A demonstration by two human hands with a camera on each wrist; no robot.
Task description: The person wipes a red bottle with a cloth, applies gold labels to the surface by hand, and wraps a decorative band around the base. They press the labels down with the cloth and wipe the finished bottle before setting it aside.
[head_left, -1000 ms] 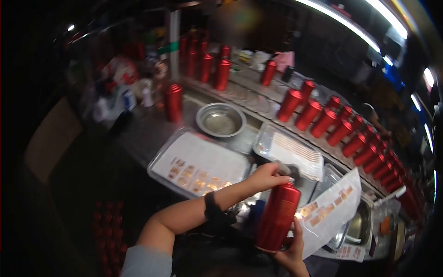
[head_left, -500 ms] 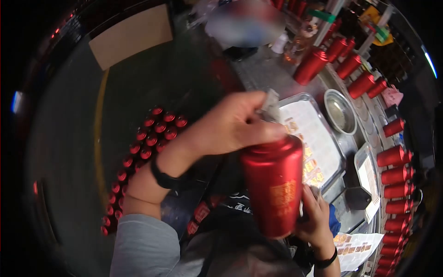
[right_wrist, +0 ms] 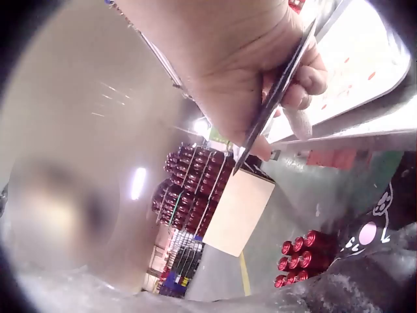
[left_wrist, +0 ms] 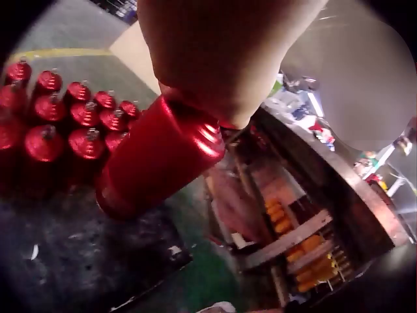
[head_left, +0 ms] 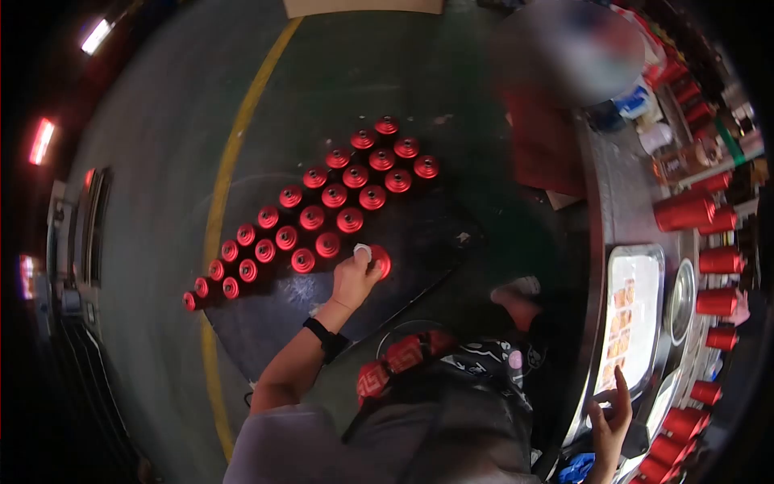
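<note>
Step, by my read: setting a red bottle [head_left: 380, 260] down at the near end of the bottle block [head_left: 322, 198] on the mat [head_left: 419, 242]. Left hand [head_left: 355, 278] is clamped over its cap and the bottle is tilted. Next move calls for standing it upright, in row, then letting go. Right hand [head_left: 610, 413] pinches tweezers [right_wrist: 273, 98], well clear of the block. The tray [head_left: 633, 252] there holds a label sheet [head_left: 625, 323].

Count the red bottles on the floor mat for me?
27: rows of 11, 9 and 6 stand on the dark mat, and the left hand grips one more bottle beside them. None seems hidden.
</note>
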